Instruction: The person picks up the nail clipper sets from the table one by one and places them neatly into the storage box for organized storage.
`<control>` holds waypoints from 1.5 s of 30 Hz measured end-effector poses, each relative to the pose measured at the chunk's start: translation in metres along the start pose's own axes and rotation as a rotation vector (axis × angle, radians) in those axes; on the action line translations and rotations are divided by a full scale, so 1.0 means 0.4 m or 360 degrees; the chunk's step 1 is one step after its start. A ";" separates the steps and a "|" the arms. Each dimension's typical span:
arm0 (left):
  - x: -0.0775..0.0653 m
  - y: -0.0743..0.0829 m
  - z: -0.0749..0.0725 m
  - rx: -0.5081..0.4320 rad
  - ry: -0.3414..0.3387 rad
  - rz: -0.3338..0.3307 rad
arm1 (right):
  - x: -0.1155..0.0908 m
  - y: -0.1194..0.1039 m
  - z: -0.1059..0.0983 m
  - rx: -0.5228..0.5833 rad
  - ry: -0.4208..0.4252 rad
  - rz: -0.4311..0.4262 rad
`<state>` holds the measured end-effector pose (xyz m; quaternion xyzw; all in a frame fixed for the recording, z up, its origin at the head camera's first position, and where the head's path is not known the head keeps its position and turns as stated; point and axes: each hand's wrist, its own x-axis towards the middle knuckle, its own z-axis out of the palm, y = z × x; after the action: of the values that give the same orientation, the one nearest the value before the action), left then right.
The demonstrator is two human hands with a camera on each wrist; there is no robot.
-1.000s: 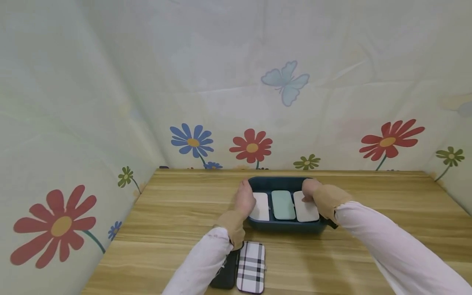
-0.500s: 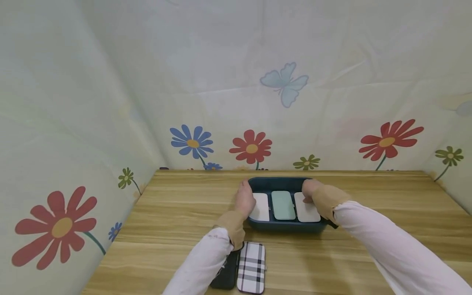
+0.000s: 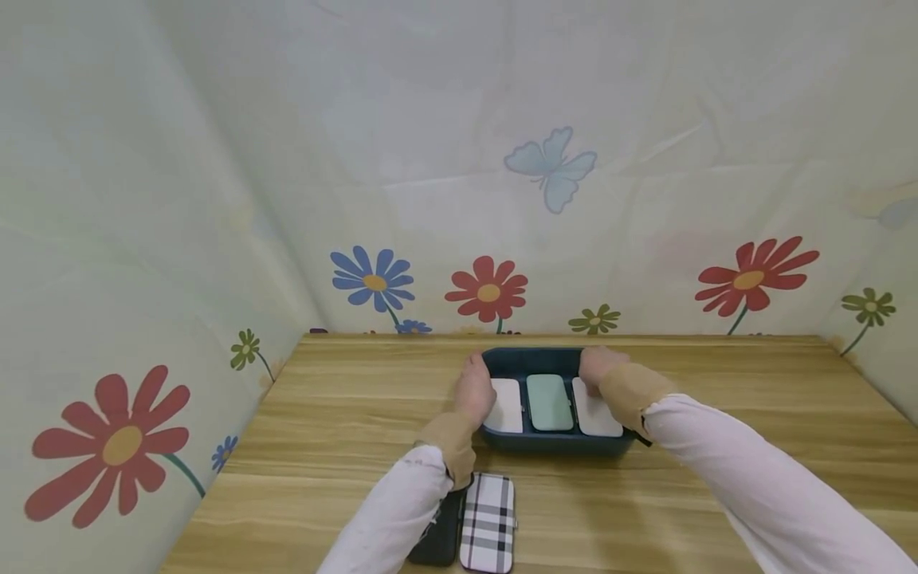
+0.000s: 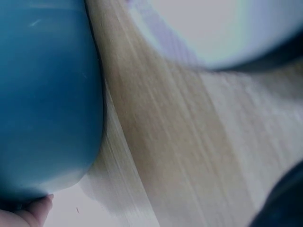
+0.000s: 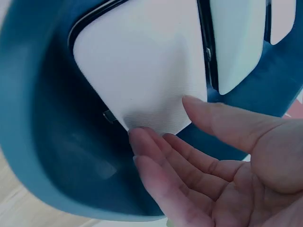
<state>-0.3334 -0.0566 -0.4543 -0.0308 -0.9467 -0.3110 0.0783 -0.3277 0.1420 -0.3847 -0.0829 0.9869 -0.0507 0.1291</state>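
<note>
A dark blue-green bin [image 3: 559, 442] stands on the wooden table. In it lie a flat white case [image 3: 506, 408], a pale green case [image 3: 551, 405] and another white case [image 5: 142, 61], side by side; small clasps show on their edges. My left hand [image 3: 475, 395] grips the bin's left end, most of its fingers hidden in the left wrist view. Inside the right end is my right hand [image 5: 227, 175], its thumb over the right white case's face and its fingertips at that case's far edge. The thumb stands apart from the fingers.
Below my left wrist a black-and-white plaid case [image 3: 488, 526] lies on the table [image 3: 688, 494]. Beside it is a black flat piece [image 3: 439, 534], partly hidden under the left sleeve. A flower-printed cloth [image 3: 645, 223] hangs behind the table.
My right hand has shifted slightly left and away from me along the right white case. My left hand keeps its place on the bin. The view has tilted up a little.
</note>
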 end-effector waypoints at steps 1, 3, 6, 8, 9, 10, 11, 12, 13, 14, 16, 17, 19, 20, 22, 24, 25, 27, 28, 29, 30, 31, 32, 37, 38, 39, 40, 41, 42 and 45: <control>-0.001 0.000 0.001 0.0003 0.0001 0.0002 | 0.001 0.001 -0.001 0.0016 -0.0008 0.0008; -0.001 0.000 0.003 0.0014 0.0005 0.0005 | 0.007 0.003 0.000 0.0098 -0.0033 0.0046; -0.002 0.000 0.004 0.0013 0.0008 -0.0004 | 0.019 0.012 -0.003 0.0217 -0.0054 0.0072; -0.002 0.001 0.005 0.0016 0.0012 -0.0005 | 0.025 0.021 -0.010 0.0328 -0.0046 0.0074; -0.001 0.001 0.006 0.0020 0.0014 -0.0004 | 0.025 0.024 -0.016 0.0383 -0.0035 0.0060; -0.001 0.001 0.007 0.0019 0.0013 -0.0003 | 0.023 0.030 -0.022 0.0410 -0.0013 0.0024; -0.001 0.001 0.007 0.0020 0.0013 -0.0003 | 0.019 0.034 -0.030 0.0414 0.0013 -0.0012; 0.000 0.001 0.008 0.0019 0.0011 -0.0005 | 0.013 0.038 -0.039 0.0430 0.0047 -0.0048; 0.000 0.001 0.008 0.0013 0.0006 -0.0012 | 0.008 0.044 -0.049 0.0447 0.0066 -0.0081; 0.001 0.001 0.008 0.0007 0.0003 -0.0017 | 0.002 0.051 -0.057 0.0447 0.0096 -0.0130; 0.002 0.001 0.007 0.0003 -0.0001 -0.0025 | -0.007 0.068 -0.071 0.0409 0.0160 -0.0194; 0.002 0.002 0.007 0.0006 0.0002 -0.0025 | -0.011 0.077 -0.076 0.0398 0.0189 -0.0210; 0.001 0.003 0.005 0.0015 0.0008 -0.0015 | -0.014 0.099 -0.076 0.0410 0.0239 -0.0245; 0.000 0.003 0.005 0.0022 0.0013 -0.0006 | -0.015 0.108 -0.074 0.0396 0.0276 -0.0257; -0.001 0.003 0.005 0.0028 0.0018 0.0010 | -0.016 0.127 -0.065 0.0381 0.0351 -0.0249; -0.002 0.003 0.006 0.0024 0.0016 0.0016 | -0.012 0.144 -0.049 0.0373 0.0421 -0.0227; -0.003 0.003 0.006 0.0021 0.0012 0.0012 | -0.010 0.151 -0.039 0.0367 0.0451 -0.0200; -0.003 0.003 0.006 0.0002 0.0015 0.0002 | -0.003 0.163 -0.013 0.0388 0.0472 -0.0138; -0.004 0.003 0.006 -0.0004 0.0014 -0.0004 | 0.002 0.167 0.002 0.0397 0.0468 -0.0110; -0.004 0.004 0.006 -0.0007 0.0015 -0.0011 | 0.006 0.170 0.017 0.0418 0.0462 -0.0083; -0.004 0.004 0.006 -0.0011 0.0016 -0.0016 | 0.010 0.172 0.032 0.0426 0.0457 -0.0058; -0.005 0.005 0.007 -0.0012 0.0017 -0.0020 | 0.014 0.173 0.048 0.0429 0.0452 -0.0037; -0.005 0.005 0.007 -0.0013 0.0019 -0.0019 | 0.018 0.173 0.063 0.0441 0.0445 -0.0033; -0.004 0.006 0.012 -0.0011 0.0005 -0.0020 | 0.022 0.168 0.114 0.0396 0.0486 -0.0131; -0.003 0.006 0.013 -0.0022 0.0003 -0.0019 | 0.022 0.168 0.121 0.0375 0.0517 -0.0163; -0.002 0.006 0.014 -0.0028 0.0003 -0.0018 | 0.022 0.168 0.127 0.0350 0.0551 -0.0180; -0.001 0.006 0.014 -0.0032 0.0010 -0.0016 | 0.022 0.168 0.133 0.0331 0.0591 -0.0197; -0.001 0.006 0.014 -0.0043 0.0020 -0.0015 | 0.023 0.169 0.138 0.0311 0.0635 -0.0202; 0.000 0.005 0.015 -0.0036 0.0029 -0.0014 | 0.023 0.169 0.141 0.0293 0.0664 -0.0197; -0.001 0.004 0.014 -0.0014 0.0048 0.0001 | 0.022 0.165 0.147 0.0271 0.0707 -0.0162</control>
<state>-0.3336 -0.0520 -0.4580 -0.0268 -0.9441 -0.3154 0.0925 -0.3305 0.2006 -0.4516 -0.1081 0.9777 -0.1572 -0.0873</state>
